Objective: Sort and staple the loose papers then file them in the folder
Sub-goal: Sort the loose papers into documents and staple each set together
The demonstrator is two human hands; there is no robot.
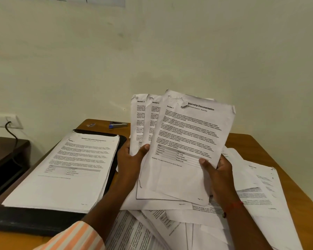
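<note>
I hold up a fan of three printed sheets (184, 141) above the table; the front one is headed "Internship Documentation", the ones behind show "Section 2" and "Section 3". My left hand (132, 159) grips the fan's left edge, thumb on the front. My right hand (217, 170) grips the lower right edge, thumb on the front page. A heap of loose papers (251, 192) covers the table under my hands. At the left lies an open black folder (34, 222) with a stack of papers (67, 170) on it. A blue stapler (117, 124) sits at the table's far edge.
The wooden table (296, 181) stands against a pale wall. A small blue and white object (90, 125) lies near the stapler. A dark side table (5, 159) stands at the left, below a wall socket (0, 120) with a black cable.
</note>
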